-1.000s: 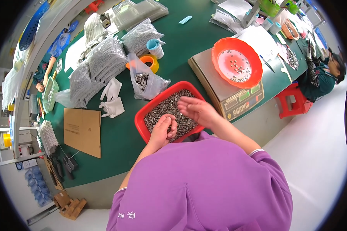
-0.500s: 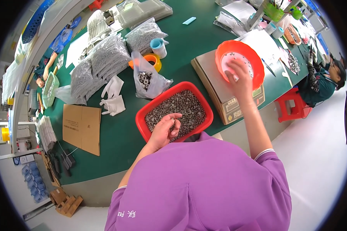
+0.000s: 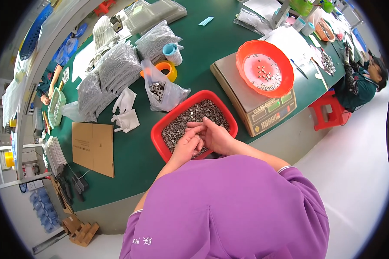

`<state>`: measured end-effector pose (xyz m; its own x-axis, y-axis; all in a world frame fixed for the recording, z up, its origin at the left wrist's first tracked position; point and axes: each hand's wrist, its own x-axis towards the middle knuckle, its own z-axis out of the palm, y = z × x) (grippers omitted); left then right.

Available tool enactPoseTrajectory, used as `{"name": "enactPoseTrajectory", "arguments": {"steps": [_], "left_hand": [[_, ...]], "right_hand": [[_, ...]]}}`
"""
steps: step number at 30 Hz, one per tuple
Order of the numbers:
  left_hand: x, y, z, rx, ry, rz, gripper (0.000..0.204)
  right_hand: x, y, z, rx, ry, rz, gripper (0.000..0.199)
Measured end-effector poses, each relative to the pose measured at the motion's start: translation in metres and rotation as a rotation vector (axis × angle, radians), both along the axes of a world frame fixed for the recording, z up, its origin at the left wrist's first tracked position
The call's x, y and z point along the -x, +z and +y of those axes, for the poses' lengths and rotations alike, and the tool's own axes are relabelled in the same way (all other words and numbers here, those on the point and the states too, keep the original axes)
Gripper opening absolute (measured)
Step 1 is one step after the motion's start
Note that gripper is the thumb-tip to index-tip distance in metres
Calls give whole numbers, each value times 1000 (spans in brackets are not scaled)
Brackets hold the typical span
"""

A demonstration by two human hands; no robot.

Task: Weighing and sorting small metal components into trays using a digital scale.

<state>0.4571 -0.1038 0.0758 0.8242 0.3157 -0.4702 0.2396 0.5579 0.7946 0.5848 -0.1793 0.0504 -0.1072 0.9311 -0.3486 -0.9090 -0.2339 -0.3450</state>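
Observation:
Both hands meet over a red rectangular tub (image 3: 157,137) full of small ring-shaped metal nuts (image 3: 177,125). My left hand (image 3: 188,146) is curled, palm turned inward, around a few of these nuts, mostly hidden by its fingers. Against its fingertips rests my right hand (image 3: 217,137), fingers stretched and no part visible in them. To the right, an orange-red scalloped bowl (image 3: 287,64) holds several loose nuts spread over its pale bottom. It sits on the plate of a digital scale (image 3: 229,82).
Left of the tub stand a plastic bag of larger metal rings (image 3: 164,97), white gloves (image 3: 126,116), filled clear bags (image 3: 116,69) and a cardboard sheet (image 3: 93,146). A tape roll (image 3: 168,69) lies behind. A co-worker (image 3: 363,82) sits at the far right near a red stool (image 3: 328,110).
My right hand has left the orange-red bowl and come down left to my left hand over the tub. The nuts in the bowl now show uncovered. My left hand stays curled.

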Motion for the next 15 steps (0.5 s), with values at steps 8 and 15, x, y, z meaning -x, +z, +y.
{"name": "enactPoseTrajectory", "arguments": {"steps": [8,15], "left_hand": [[7,-3,2,198,177,-132,30],[17,-5,9,393,252,-190,14]], "right_hand": [[-11,-1,-2,57,-99,93,42],[-120,61,0,204,-431,-935,33]]}}
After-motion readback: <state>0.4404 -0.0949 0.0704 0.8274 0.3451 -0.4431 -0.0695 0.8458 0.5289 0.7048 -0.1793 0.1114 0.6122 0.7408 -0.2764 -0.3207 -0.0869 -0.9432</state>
